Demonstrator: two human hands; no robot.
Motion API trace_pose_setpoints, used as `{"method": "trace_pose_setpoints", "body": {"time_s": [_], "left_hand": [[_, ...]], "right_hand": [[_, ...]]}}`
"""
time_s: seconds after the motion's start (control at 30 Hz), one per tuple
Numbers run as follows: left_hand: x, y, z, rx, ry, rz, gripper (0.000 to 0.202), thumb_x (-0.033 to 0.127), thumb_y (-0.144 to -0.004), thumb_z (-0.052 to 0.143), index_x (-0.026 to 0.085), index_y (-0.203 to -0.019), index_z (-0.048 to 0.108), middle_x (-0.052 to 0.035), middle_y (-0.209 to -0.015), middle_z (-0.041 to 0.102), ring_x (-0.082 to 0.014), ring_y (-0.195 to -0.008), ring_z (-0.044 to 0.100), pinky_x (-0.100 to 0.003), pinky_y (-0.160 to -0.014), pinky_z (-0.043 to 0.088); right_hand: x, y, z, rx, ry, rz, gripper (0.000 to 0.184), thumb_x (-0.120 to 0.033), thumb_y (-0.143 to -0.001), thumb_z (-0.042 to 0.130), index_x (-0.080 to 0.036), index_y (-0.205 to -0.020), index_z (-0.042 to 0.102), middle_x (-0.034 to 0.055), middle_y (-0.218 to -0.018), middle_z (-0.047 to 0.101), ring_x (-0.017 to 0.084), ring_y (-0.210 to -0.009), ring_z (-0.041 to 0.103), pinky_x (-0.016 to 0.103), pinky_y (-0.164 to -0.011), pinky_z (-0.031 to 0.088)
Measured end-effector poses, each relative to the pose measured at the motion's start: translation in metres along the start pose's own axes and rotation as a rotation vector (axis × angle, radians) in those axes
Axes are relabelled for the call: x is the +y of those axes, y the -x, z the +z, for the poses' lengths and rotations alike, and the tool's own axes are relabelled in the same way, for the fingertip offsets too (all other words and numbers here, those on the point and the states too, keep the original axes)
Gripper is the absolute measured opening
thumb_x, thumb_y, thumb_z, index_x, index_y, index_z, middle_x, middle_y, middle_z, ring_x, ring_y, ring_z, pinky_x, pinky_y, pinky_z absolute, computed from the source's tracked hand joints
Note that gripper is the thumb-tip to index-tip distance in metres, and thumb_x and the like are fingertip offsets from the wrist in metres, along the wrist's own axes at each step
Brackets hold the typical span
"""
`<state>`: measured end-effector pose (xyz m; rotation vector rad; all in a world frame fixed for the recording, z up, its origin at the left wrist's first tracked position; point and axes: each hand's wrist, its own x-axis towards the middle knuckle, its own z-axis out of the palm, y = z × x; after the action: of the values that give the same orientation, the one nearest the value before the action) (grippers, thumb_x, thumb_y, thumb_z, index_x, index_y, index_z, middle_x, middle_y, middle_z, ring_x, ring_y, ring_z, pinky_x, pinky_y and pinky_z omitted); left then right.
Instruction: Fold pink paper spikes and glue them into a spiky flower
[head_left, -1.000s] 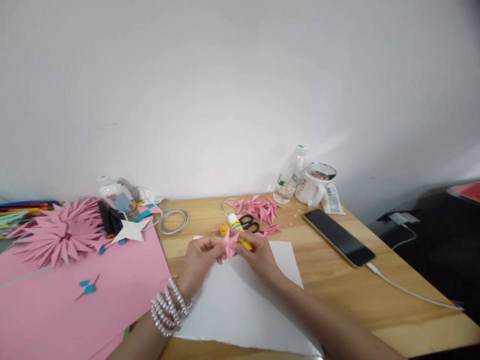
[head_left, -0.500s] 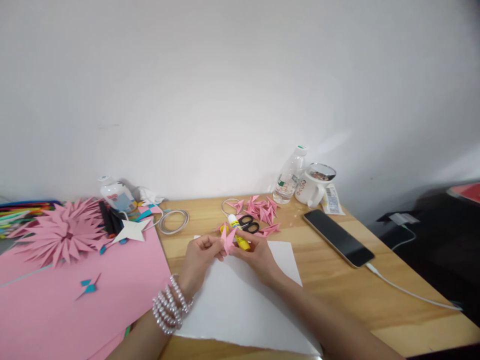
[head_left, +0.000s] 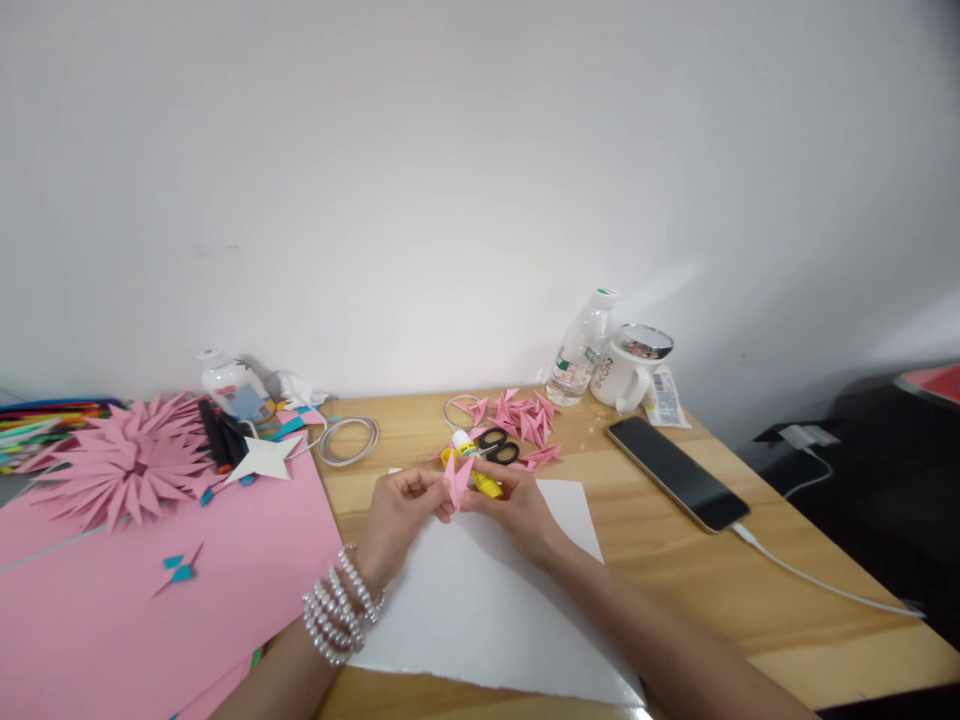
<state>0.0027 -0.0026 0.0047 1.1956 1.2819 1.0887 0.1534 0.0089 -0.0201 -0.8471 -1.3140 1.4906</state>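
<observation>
Between my two hands is a small folded pink paper piece [head_left: 458, 482], its two points upward. My left hand [head_left: 409, 508], with strands of pearly beads at the wrist, pinches its left side. On the right side, the fingers of my right hand [head_left: 517, 510] pinch it too. Just behind lie a yellow glue stick [head_left: 486, 484] with a white end, partly hidden by the paper and my fingers, and black-handled scissors [head_left: 499, 446]. Several more folded pink pieces [head_left: 529, 418] are heaped farther back. Under my hands is a white sheet [head_left: 495, 600].
At left, a spiky pink paper flower [head_left: 139, 465] and a white paper star [head_left: 266, 457] rest on pink sheets [head_left: 247, 570]. A coiled cable [head_left: 349, 442] is near the wall. At right stand a water bottle [head_left: 579, 350], a mug [head_left: 621, 375] and a charging phone [head_left: 679, 474].
Almost nothing differs. Both hands keep their pinch on the pink paper piece in nearly the same spot, and the view has shifted very slightly.
</observation>
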Motion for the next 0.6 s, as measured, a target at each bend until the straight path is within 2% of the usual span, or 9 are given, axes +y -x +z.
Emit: {"method": "trace_pose_setpoints", "body": {"time_s": [0.17,0.37,0.6], "left_hand": [[0.0015,0.0002,-0.0018,-0.020,-0.046,0.033,0.016,0.027,-0.066,0.062,0.013,-0.057,0.063,-0.0026,-0.050,0.063,-0.0124,-0.046,0.057,-0.023,-0.051,0.047],[0.0029,0.0011,-0.0038,-0.080,-0.069,0.060,0.019,0.029,-0.069,0.061,0.013,-0.059,0.064,-0.0035,-0.053,0.064,-0.0122,-0.048,0.057,-0.023,-0.053,0.047],[0.0047,0.0018,-0.0010,-0.090,-0.035,0.040,0.019,0.030,-0.067,0.062,0.013,-0.056,0.064,-0.0033,-0.052,0.064,-0.0129,-0.049,0.057,-0.024,-0.053,0.048]], "right_hand": [[-0.0002,0.0000,-0.0009,0.012,0.031,-0.002,0.043,-0.036,-0.062,0.068,-0.017,-0.101,0.065,0.0024,-0.079,0.062,0.018,-0.077,0.053,0.030,-0.073,0.042],[-0.0026,0.0006,-0.0009,-0.045,-0.036,0.018,0.042,-0.034,-0.062,0.069,-0.016,-0.099,0.065,0.0014,-0.077,0.058,0.015,-0.072,0.051,0.027,-0.069,0.042],[-0.0072,0.0030,-0.0012,-0.007,0.044,0.000,0.042,-0.036,-0.062,0.068,-0.016,-0.098,0.066,0.0032,-0.083,0.060,0.018,-0.079,0.052,0.030,-0.073,0.041]]}}
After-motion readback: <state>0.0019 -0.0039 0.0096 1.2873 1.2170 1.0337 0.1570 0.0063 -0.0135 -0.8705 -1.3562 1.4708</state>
